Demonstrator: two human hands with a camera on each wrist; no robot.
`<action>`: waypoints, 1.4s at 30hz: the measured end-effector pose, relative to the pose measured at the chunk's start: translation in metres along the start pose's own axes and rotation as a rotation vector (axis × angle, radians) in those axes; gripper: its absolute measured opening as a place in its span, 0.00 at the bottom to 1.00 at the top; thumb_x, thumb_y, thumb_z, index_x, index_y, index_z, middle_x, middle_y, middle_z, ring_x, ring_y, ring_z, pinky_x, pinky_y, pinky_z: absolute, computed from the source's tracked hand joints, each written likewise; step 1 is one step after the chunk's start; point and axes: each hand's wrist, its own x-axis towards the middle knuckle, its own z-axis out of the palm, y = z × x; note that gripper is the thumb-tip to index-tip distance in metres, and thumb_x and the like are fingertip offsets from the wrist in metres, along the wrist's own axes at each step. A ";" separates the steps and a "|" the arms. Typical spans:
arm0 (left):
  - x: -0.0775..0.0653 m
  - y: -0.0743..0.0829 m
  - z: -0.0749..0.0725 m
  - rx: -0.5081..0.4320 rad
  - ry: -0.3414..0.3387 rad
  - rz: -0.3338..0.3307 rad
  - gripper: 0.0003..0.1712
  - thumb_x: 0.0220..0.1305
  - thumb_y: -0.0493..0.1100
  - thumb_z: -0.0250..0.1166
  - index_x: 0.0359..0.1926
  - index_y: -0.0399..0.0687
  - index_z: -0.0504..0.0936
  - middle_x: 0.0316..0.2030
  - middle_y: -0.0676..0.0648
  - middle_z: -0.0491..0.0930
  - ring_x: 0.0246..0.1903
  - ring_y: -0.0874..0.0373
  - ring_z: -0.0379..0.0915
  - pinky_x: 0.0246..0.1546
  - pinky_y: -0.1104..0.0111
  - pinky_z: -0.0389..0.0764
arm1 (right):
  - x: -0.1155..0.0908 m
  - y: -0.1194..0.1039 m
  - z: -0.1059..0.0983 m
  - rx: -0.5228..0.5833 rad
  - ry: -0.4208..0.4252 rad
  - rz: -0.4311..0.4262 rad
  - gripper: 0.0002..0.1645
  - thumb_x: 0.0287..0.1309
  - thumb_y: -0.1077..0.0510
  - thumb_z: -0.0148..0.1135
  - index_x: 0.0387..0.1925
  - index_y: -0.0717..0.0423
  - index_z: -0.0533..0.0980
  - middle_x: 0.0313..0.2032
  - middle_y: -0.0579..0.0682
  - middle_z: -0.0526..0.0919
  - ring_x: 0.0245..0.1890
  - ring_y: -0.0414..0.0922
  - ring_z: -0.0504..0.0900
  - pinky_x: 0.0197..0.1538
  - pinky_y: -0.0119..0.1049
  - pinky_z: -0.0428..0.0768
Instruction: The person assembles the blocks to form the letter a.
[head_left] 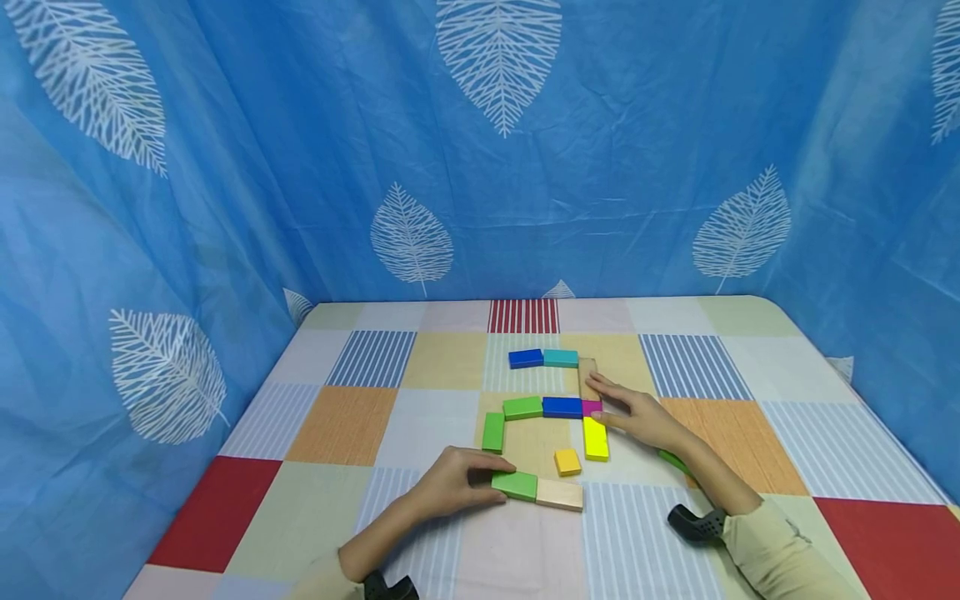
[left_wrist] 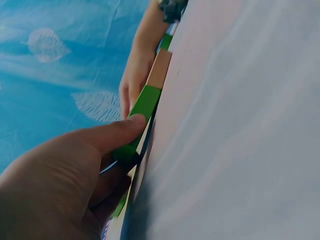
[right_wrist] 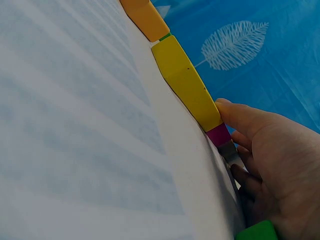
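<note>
In the head view my left hand (head_left: pixel 453 483) pinches the left end of a green block (head_left: pixel 517 486), thumb on the near side and fingers across the far side. That block meets the end of a plain wooden block (head_left: pixel 559 494). On the right, my right hand (head_left: pixel 641 414) rests its fingers against an upright-lying wooden block (head_left: pixel 587 377), its thumb by the small magenta block (head_left: pixel 591 407). A yellow block (head_left: pixel 596 440) continues that column nearer to me. In the right wrist view the thumb lies beside the joint of the yellow block (right_wrist: pixel 186 82) and the magenta one.
A blue block (head_left: pixel 562 407) and two green blocks (head_left: pixel 522 408) form the middle row and left side. Farther back lie a dark blue block (head_left: pixel 526 359) and a teal block (head_left: pixel 560 358). A small orange block (head_left: pixel 567 462) sits inside. Another green block (head_left: pixel 675 460) is partly under my right forearm.
</note>
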 end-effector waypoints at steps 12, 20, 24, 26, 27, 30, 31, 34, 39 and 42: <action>0.013 0.010 0.018 0.050 -0.014 0.047 0.20 0.51 0.46 0.71 0.47 0.50 0.83 0.43 0.57 0.81 0.45 0.71 0.74 0.46 0.80 0.73 | 0.001 0.001 0.000 -0.003 0.000 0.015 0.38 0.58 0.43 0.59 0.67 0.50 0.61 0.68 0.53 0.56 0.67 0.58 0.52 0.63 0.58 0.54; 0.013 0.010 0.016 0.046 -0.026 0.050 0.21 0.51 0.47 0.71 0.48 0.50 0.82 0.44 0.57 0.81 0.46 0.70 0.74 0.46 0.79 0.72 | 0.000 0.001 0.000 0.003 -0.006 0.035 0.38 0.57 0.43 0.59 0.67 0.49 0.61 0.68 0.51 0.55 0.67 0.56 0.52 0.63 0.58 0.55; 0.016 0.010 0.009 0.004 0.001 0.033 0.20 0.53 0.47 0.69 0.48 0.48 0.82 0.44 0.55 0.81 0.45 0.68 0.75 0.46 0.78 0.73 | 0.000 0.001 0.000 0.007 -0.006 0.024 0.38 0.58 0.43 0.59 0.67 0.49 0.61 0.68 0.52 0.55 0.67 0.57 0.52 0.63 0.58 0.54; 0.020 0.009 0.002 0.002 0.044 0.035 0.19 0.55 0.46 0.68 0.48 0.47 0.82 0.44 0.54 0.81 0.44 0.67 0.76 0.45 0.76 0.74 | 0.000 0.001 0.000 0.009 -0.003 0.018 0.38 0.57 0.42 0.59 0.67 0.49 0.61 0.68 0.52 0.55 0.67 0.57 0.52 0.63 0.58 0.54; 0.022 0.007 -0.002 0.003 0.070 0.039 0.18 0.56 0.45 0.67 0.48 0.47 0.82 0.44 0.54 0.81 0.45 0.65 0.76 0.46 0.75 0.75 | 0.000 0.001 0.000 0.011 -0.001 0.018 0.38 0.57 0.42 0.59 0.67 0.49 0.61 0.68 0.52 0.55 0.67 0.57 0.52 0.63 0.58 0.54; 0.029 -0.002 -0.015 0.022 0.141 0.037 0.17 0.57 0.43 0.66 0.49 0.45 0.82 0.45 0.52 0.81 0.46 0.61 0.76 0.47 0.68 0.76 | -0.001 0.002 0.000 0.018 -0.002 0.019 0.39 0.57 0.41 0.58 0.67 0.49 0.61 0.68 0.51 0.55 0.67 0.56 0.52 0.64 0.57 0.54; 0.031 -0.006 -0.019 0.019 0.152 0.025 0.17 0.58 0.42 0.66 0.49 0.45 0.81 0.46 0.51 0.81 0.48 0.60 0.75 0.48 0.66 0.76 | -0.001 0.002 0.001 0.024 -0.003 0.022 0.39 0.57 0.41 0.58 0.67 0.48 0.61 0.68 0.51 0.55 0.67 0.56 0.52 0.64 0.57 0.53; 0.036 -0.021 -0.028 0.012 0.138 -0.025 0.19 0.61 0.42 0.63 0.53 0.45 0.79 0.52 0.50 0.77 0.53 0.57 0.71 0.53 0.62 0.72 | -0.001 0.003 0.001 0.031 -0.006 0.015 0.39 0.58 0.41 0.58 0.67 0.49 0.61 0.68 0.51 0.55 0.67 0.56 0.52 0.64 0.57 0.53; 0.043 -0.039 -0.034 -0.038 0.003 -0.088 0.23 0.65 0.42 0.58 0.61 0.46 0.71 0.61 0.52 0.67 0.62 0.58 0.60 0.61 0.63 0.62 | -0.002 0.002 0.001 0.028 -0.002 0.013 0.39 0.57 0.40 0.58 0.67 0.48 0.61 0.68 0.52 0.55 0.67 0.56 0.52 0.63 0.58 0.54; 0.047 -0.045 -0.034 -0.081 -0.058 -0.086 0.25 0.66 0.40 0.56 0.64 0.46 0.68 0.63 0.52 0.65 0.63 0.58 0.57 0.62 0.64 0.60 | -0.001 0.002 0.001 0.022 0.003 0.012 0.39 0.57 0.40 0.58 0.67 0.48 0.61 0.68 0.51 0.55 0.67 0.56 0.53 0.63 0.57 0.55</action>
